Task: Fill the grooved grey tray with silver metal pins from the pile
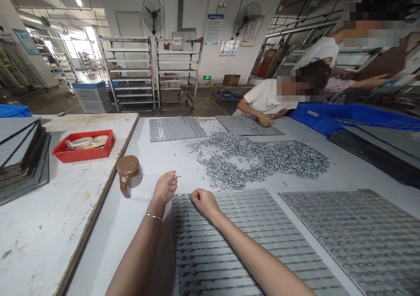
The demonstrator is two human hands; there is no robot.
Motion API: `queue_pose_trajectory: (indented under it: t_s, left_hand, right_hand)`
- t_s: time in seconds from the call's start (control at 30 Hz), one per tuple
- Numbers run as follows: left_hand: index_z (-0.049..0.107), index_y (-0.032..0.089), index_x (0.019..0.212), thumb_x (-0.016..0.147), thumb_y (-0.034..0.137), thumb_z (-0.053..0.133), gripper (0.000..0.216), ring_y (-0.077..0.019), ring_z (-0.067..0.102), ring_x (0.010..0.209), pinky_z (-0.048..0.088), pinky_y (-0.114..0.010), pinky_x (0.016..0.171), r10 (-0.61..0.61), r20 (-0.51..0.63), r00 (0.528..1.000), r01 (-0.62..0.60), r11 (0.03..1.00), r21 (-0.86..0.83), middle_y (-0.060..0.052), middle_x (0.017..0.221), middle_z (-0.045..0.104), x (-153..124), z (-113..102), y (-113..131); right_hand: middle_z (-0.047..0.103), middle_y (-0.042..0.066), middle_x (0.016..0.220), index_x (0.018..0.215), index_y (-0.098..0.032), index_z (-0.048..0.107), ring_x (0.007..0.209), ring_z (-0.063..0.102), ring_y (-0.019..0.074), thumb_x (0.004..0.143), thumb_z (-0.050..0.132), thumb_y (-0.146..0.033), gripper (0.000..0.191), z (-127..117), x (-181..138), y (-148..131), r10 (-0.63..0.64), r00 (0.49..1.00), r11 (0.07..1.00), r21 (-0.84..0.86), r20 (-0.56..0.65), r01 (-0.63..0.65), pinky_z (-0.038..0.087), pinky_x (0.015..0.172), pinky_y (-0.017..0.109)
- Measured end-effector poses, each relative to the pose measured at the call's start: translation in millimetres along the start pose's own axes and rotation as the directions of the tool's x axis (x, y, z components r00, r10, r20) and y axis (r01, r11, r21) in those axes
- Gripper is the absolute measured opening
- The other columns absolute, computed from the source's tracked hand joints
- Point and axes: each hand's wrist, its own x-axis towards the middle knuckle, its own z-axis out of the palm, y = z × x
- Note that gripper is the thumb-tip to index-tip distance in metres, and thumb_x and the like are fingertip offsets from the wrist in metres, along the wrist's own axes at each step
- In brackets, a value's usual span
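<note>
My left hand [166, 187] is closed around several small grey metal pieces, pointed at the ends, just off the near tray's far left corner. My right hand [204, 203] is pinched at the far left of that grey grooved tray [249, 243]; its fingertips hide whatever is between them. Rows of the same pieces [185, 243] lie in the grooves along the tray's left side. Beyond my hands spreads a large heap of loose grey metal pieces [288, 158].
A filled tray [367, 230] lies on the right. Left are a brown-lidded mug [129, 171], a red bin [83, 146] and stacked boards [22, 156]. Across the table, a person [267, 96] works over another tray [229, 123], near blue crates [321, 116]; another person stands behind.
</note>
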Motion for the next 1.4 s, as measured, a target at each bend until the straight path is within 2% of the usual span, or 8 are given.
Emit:
queue_pose_trajectory:
  t_s: [0.33, 0.5, 0.67, 0.83, 0.93, 1.03, 1.2, 1.4]
  left_hand:
    - [0.064, 0.011, 0.091, 0.066, 0.041, 0.089, 0.046, -0.0027, 0.039, 0.048, 0.023, -0.014, 0.038, 0.017, -0.070, 0.997, -0.015, 1.000, 0.024, 0.004, 0.066, 0.051, -82.9, -29.7, -15.7]
    - [0.067, 0.012, 0.093, 0.064, 0.029, 0.090, 0.041, -0.0054, 0.047, 0.056, 0.031, -0.014, 0.044, -0.027, -0.029, 0.999, 0.028, 0.999, 0.029, 0.001, 0.069, 0.054, -92.6, -21.7, -25.6]
    - [0.063, 0.014, 0.083, 0.061, 0.031, 0.091, 0.039, -0.0039, 0.042, 0.052, 0.024, -0.015, 0.040, -0.037, 0.026, 0.999, 0.036, 0.997, 0.062, 0.001, 0.072, 0.056, -93.8, -13.8, -28.8]
    - [0.058, 0.015, 0.075, 0.065, 0.041, 0.089, 0.041, -0.0038, 0.035, 0.047, 0.021, -0.016, 0.040, -0.082, 0.089, 0.993, 0.072, 0.991, 0.111, 0.004, 0.061, 0.049, -101.2, -7.4, -31.3]
    - [0.057, 0.015, 0.071, 0.065, 0.043, 0.088, 0.043, -0.0035, 0.032, 0.045, 0.019, -0.017, 0.041, -0.105, 0.105, 0.989, 0.092, 0.988, 0.128, 0.005, 0.057, 0.047, -105.2, -2.5, -36.3]
    - [0.058, 0.015, 0.071, 0.068, 0.043, 0.086, 0.040, -0.0039, 0.031, 0.044, 0.019, -0.017, 0.040, -0.113, 0.085, 0.990, 0.102, 0.987, 0.128, 0.005, 0.055, 0.046, -105.1, -0.7, -41.3]
    - [0.064, 0.015, 0.094, 0.071, 0.036, 0.081, 0.035, -0.0068, 0.049, 0.058, 0.035, -0.017, 0.047, -0.064, -0.017, 0.998, 0.065, 0.995, 0.071, -0.002, 0.079, 0.060, -97.8, -6.6, -41.7]
    - [0.061, 0.014, 0.094, 0.068, 0.036, 0.085, 0.042, -0.0050, 0.043, 0.052, 0.025, -0.015, 0.041, -0.047, -0.016, 0.999, 0.048, 0.996, 0.081, -0.001, 0.076, 0.062, -95.2, -13.4, -40.5]
  right_hand:
    - [0.066, 0.003, 0.065, 0.063, -0.020, 0.061, 0.065, 0.056, 0.0170, 0.082, 0.059, -0.018, 0.019, 2.2, -0.9, -7.6, 0.029, 1.000, 0.999, -0.041, 0.006, -0.029, 0.029, 0.061, 0.026]
    - [0.060, 0.000, 0.062, 0.075, -0.020, 0.062, 0.065, 0.055, 0.0167, 0.074, 0.063, -0.013, 0.006, 1.8, 1.1, -7.0, 0.028, 0.999, 0.998, 0.050, -0.043, -0.026, 0.033, 0.062, 0.025]
    - [0.066, 0.000, 0.072, 0.090, -0.019, 0.067, 0.065, 0.059, 0.0156, 0.085, 0.058, -0.035, 0.018, -4.1, -17.0, -13.3, -0.058, 0.998, 0.972, 0.227, -0.019, 0.061, 0.043, 0.062, 0.024]
    - [0.067, 0.000, 0.069, 0.094, -0.019, 0.071, 0.058, 0.057, 0.0145, 0.083, 0.063, -0.042, 0.027, -8.7, -48.3, -32.0, -0.194, 0.980, 0.862, 0.485, 0.052, 0.145, 0.044, 0.056, 0.025]
    - [0.068, 0.001, 0.071, 0.090, -0.020, 0.070, 0.056, 0.055, 0.0135, 0.083, 0.063, -0.046, 0.028, -8.5, -55.2, -36.5, -0.184, 0.980, 0.809, 0.578, 0.077, 0.107, 0.044, 0.054, 0.025]
    - [0.066, 0.000, 0.067, 0.085, -0.020, 0.069, 0.055, 0.054, 0.0137, 0.084, 0.059, -0.049, 0.031, -9.5, -47.7, -28.1, -0.116, 0.990, 0.867, 0.494, 0.078, 0.063, 0.043, 0.053, 0.024]
    - [0.066, 0.001, 0.064, 0.070, -0.018, 0.068, 0.061, 0.057, 0.0158, 0.079, 0.059, -0.037, 0.023, -12.2, -27.3, -3.7, -0.003, 1.000, 0.966, 0.258, 0.001, 0.003, 0.040, 0.059, 0.025]
    - [0.066, 0.001, 0.061, 0.062, -0.020, 0.068, 0.061, 0.058, 0.0162, 0.080, 0.057, -0.027, 0.022, -2.6, -25.6, -0.7, 0.037, 0.999, 0.996, 0.080, -0.037, -0.034, 0.035, 0.062, 0.026]
